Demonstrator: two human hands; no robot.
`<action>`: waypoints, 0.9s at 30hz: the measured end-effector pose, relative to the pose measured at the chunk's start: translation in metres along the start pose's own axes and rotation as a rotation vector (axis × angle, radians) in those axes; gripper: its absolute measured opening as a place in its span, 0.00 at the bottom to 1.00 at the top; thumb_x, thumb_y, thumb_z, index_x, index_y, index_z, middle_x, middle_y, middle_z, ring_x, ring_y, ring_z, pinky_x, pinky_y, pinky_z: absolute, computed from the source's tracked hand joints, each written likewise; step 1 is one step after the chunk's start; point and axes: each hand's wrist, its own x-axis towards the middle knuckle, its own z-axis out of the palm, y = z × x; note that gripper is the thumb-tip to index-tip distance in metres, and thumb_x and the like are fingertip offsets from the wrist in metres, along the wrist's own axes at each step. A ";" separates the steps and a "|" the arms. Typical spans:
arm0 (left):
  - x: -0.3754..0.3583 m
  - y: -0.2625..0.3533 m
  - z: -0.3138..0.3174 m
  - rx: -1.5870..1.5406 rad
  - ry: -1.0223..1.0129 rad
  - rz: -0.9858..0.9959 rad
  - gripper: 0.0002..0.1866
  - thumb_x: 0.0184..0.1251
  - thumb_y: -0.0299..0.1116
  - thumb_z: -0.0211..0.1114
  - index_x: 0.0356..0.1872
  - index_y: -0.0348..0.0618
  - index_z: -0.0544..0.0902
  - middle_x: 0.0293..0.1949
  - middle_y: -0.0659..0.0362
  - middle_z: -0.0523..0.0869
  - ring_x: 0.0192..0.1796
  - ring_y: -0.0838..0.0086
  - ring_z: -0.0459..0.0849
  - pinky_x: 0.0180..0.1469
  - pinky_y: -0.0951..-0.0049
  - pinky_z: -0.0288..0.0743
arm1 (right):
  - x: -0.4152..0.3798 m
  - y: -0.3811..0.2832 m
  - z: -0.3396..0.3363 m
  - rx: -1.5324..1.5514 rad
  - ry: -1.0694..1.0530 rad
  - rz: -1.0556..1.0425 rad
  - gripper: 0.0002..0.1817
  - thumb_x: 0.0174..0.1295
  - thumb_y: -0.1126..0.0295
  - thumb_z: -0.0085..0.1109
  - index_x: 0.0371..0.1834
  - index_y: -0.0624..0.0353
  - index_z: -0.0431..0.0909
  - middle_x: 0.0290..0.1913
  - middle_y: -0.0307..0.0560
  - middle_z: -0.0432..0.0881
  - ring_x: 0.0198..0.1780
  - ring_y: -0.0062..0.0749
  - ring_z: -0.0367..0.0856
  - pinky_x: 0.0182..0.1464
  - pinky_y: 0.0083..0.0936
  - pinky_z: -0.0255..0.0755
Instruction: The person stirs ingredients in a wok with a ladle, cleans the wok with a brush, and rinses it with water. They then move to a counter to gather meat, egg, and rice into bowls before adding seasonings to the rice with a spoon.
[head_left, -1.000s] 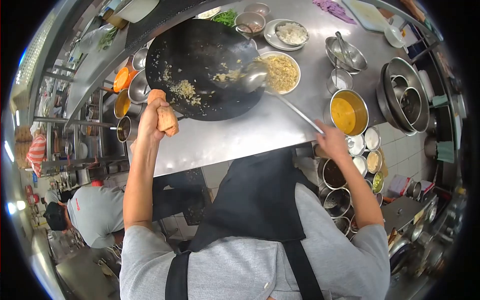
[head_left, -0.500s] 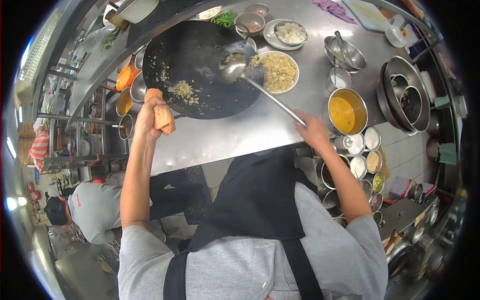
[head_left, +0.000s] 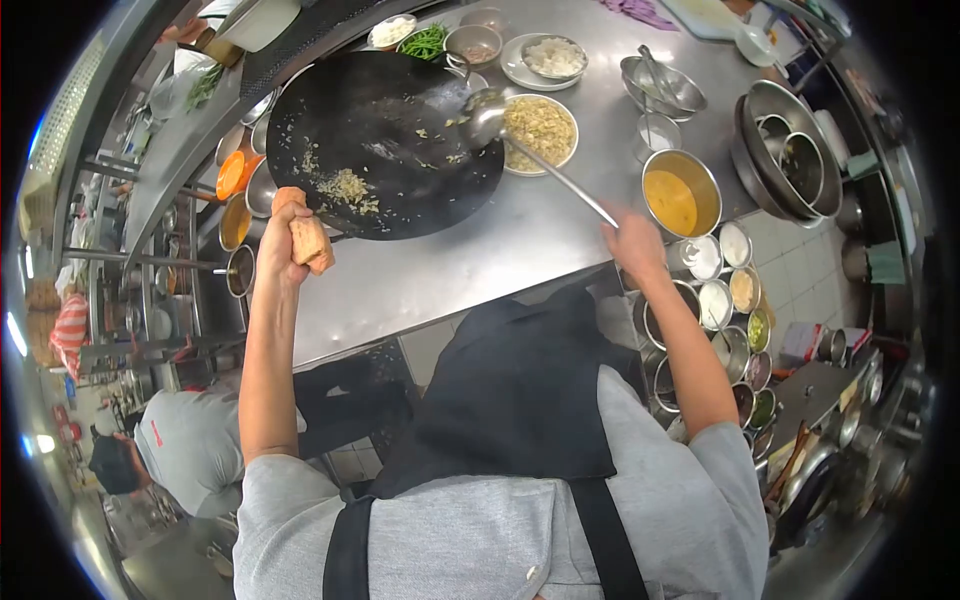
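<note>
A large black wok (head_left: 390, 130) is tipped toward a white-rimmed plate of fried rice (head_left: 545, 130) on its right. My left hand (head_left: 275, 248) is closed around a folded orange cloth (head_left: 309, 242) at the wok's near left edge. In my right hand (head_left: 636, 246) is the handle of a steel ladle (head_left: 487, 112), its bowl at the wok's right rim beside the plate. Leftover rice (head_left: 347, 190) clings to the wok's lower left wall, with smaller grains scattered across the black surface.
Behind stand bowls of green vegetables (head_left: 424, 42) and white rice (head_left: 554, 57). To the right are a pot of yellow liquid (head_left: 680, 200), a strainer bowl (head_left: 672, 88), stacked pans (head_left: 785, 150) and several seasoning tins (head_left: 714, 304). A co-worker (head_left: 190, 445) bends at the lower left.
The ladle's bowl has shifted from inside the wok out to its right rim, by the plate. My left hand still grips the cloth. The whole view has shifted slightly.
</note>
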 end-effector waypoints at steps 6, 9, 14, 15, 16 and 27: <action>0.031 -0.005 -0.029 -0.060 -0.067 0.016 0.12 0.53 0.27 0.63 0.38 0.42 0.73 0.25 0.60 0.76 0.25 0.70 0.78 0.26 0.69 0.76 | -0.038 -0.032 -0.005 0.217 0.081 -0.029 0.23 0.60 0.66 0.60 0.59 0.59 0.76 0.44 0.59 0.84 0.44 0.52 0.84 0.46 0.40 0.75; 0.051 -0.003 -0.037 -0.101 -0.175 0.014 0.12 0.51 0.25 0.63 0.37 0.42 0.72 0.26 0.60 0.75 0.25 0.70 0.78 0.26 0.68 0.75 | -0.045 -0.106 0.022 0.830 -0.215 -0.010 0.24 0.66 0.65 0.59 0.63 0.62 0.72 0.30 0.34 0.78 0.26 0.15 0.72 0.29 0.14 0.66; 0.061 0.013 -0.029 -0.108 -0.239 0.023 0.07 0.54 0.26 0.59 0.33 0.40 0.72 0.25 0.58 0.76 0.25 0.69 0.79 0.27 0.67 0.76 | -0.019 -0.115 0.066 0.662 -0.246 -0.156 0.27 0.64 0.62 0.60 0.63 0.63 0.72 0.34 0.42 0.82 0.29 0.29 0.78 0.33 0.27 0.72; 0.065 0.016 -0.030 -0.104 -0.253 0.002 0.07 0.54 0.26 0.59 0.33 0.40 0.72 0.26 0.58 0.76 0.25 0.68 0.79 0.27 0.67 0.76 | -0.016 -0.095 0.084 0.366 0.035 -0.388 0.28 0.62 0.62 0.61 0.64 0.62 0.72 0.39 0.48 0.86 0.32 0.42 0.84 0.38 0.35 0.75; 0.067 0.016 -0.031 -0.125 -0.281 0.056 0.08 0.54 0.27 0.60 0.35 0.39 0.72 0.26 0.57 0.76 0.25 0.67 0.80 0.26 0.66 0.78 | -0.032 -0.107 0.049 0.263 -0.004 -0.182 0.26 0.60 0.62 0.60 0.61 0.58 0.74 0.45 0.55 0.84 0.42 0.53 0.83 0.44 0.44 0.75; 0.077 -0.001 -0.046 0.005 -0.300 0.061 0.10 0.54 0.28 0.60 0.36 0.36 0.74 0.24 0.58 0.77 0.21 0.67 0.78 0.21 0.67 0.75 | -0.100 -0.105 0.018 -0.071 0.441 0.243 0.20 0.59 0.66 0.58 0.56 0.51 0.77 0.46 0.53 0.84 0.46 0.53 0.81 0.46 0.45 0.75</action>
